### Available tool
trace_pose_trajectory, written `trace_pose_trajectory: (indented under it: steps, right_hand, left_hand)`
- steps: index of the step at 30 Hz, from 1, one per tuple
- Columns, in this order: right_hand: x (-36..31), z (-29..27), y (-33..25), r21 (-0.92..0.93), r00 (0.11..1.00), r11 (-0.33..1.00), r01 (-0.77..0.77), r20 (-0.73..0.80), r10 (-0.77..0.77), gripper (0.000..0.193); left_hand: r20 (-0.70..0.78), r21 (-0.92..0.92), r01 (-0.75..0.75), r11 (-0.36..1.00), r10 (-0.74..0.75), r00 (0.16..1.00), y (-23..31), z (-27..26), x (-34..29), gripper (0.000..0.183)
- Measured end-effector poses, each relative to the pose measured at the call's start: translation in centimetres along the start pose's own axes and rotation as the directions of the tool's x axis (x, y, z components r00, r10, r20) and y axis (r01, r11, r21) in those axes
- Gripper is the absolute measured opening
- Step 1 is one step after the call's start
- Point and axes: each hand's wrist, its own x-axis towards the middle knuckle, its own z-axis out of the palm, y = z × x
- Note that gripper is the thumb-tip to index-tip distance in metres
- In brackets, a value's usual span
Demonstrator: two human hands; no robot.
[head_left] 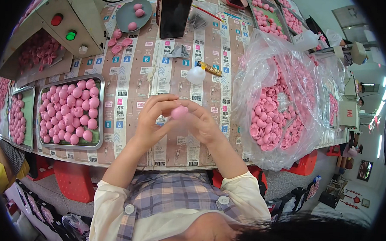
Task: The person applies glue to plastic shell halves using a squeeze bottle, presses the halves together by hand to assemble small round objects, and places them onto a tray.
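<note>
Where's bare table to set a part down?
Bare table shows between the ball-filled tray and left hand; a narrower strip separates the right hand from the plastic bag. Beyond the hands it's more crowded: white bottle, phone, plate.

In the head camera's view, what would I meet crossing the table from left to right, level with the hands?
Far-left tray, metal tray of pink balls, left hand, single pink ball, right hand, clear plastic bag.
</note>
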Motion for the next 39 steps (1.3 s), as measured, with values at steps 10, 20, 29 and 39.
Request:
trace_pose_trajectory:
  steps: [10,20,29,39]
  right_hand:
    - [0.0,0.1,-0.3,0.002,1.0,1.0,0.012,0.019,-0.012,0.043]
    - [0.5,-0.1,-0.2,-0.707,0.838,0.688,0.16,-0.27,-0.473,0.017]
    - [2.4,-4.8,-0.3,-0.835,0.649,0.491,0.248,-0.233,-0.724,0.041]
    - [4.0,-4.9,-0.1,-0.881,0.721,0.447,0.157,-0.207,-0.661,0.055]
  left_hand:
    - [-0.025,0.103,-0.036,0.994,0.039,0.999,0.3,0.5,0.4,0.04]
    - [-0.062,0.189,0.026,0.982,-0.014,0.998,0.3,-1.4,0.5,0.039]
    - [-0.767,0.324,0.4,0.858,-0.01,0.642,-0.6,-15.5,-2.1,0.029]
    - [-0.662,0.709,0.54,0.454,0.164,0.732,-3.6,-23.6,-8.6,0.034]
